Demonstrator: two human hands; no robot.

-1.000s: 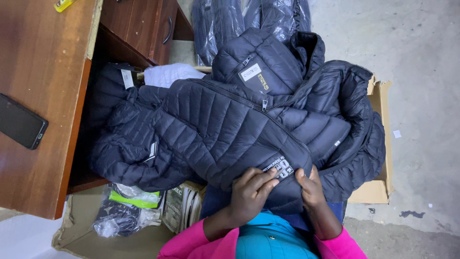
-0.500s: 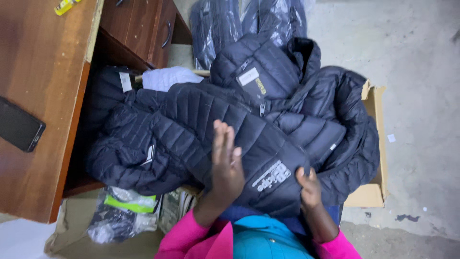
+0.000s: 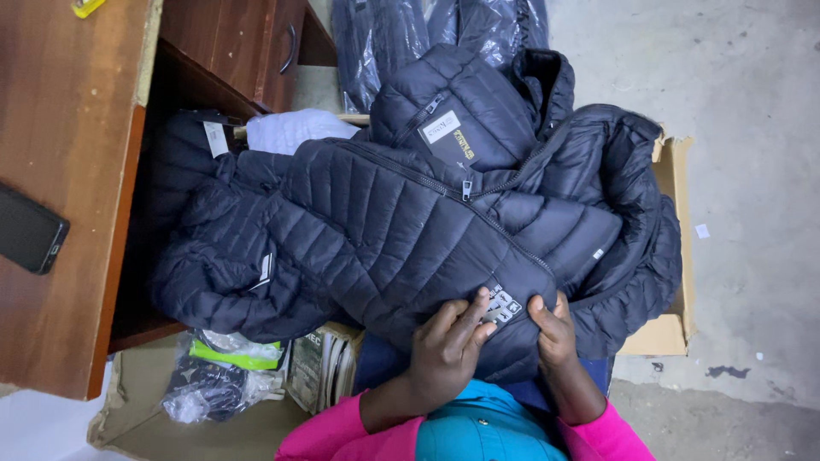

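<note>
A dark navy quilted puffer jacket (image 3: 401, 222) lies spread over a cardboard box (image 3: 666, 324) in front of me, its zip partly closed and a white label at the collar. My left hand (image 3: 448, 346) rests on the jacket's lower hem, fingers touching a small white patch (image 3: 504, 305). My right hand (image 3: 555, 329) pinches the hem fabric just right of that patch. Both of my sleeves are bright pink.
A brown wooden desk (image 3: 68, 154) stands at the left with a black phone (image 3: 30, 229) on it and a yellow item (image 3: 85, 7) at its far edge. More dark jackets in plastic (image 3: 427, 26) lie beyond. Plastic-wrapped items (image 3: 213, 376) and papers sit below the desk. Concrete floor (image 3: 752, 128) at right.
My left hand, lifted with spread fingers half a second ago, has come back down onto the hem beside the white patch. The right hand stays on the hem.
</note>
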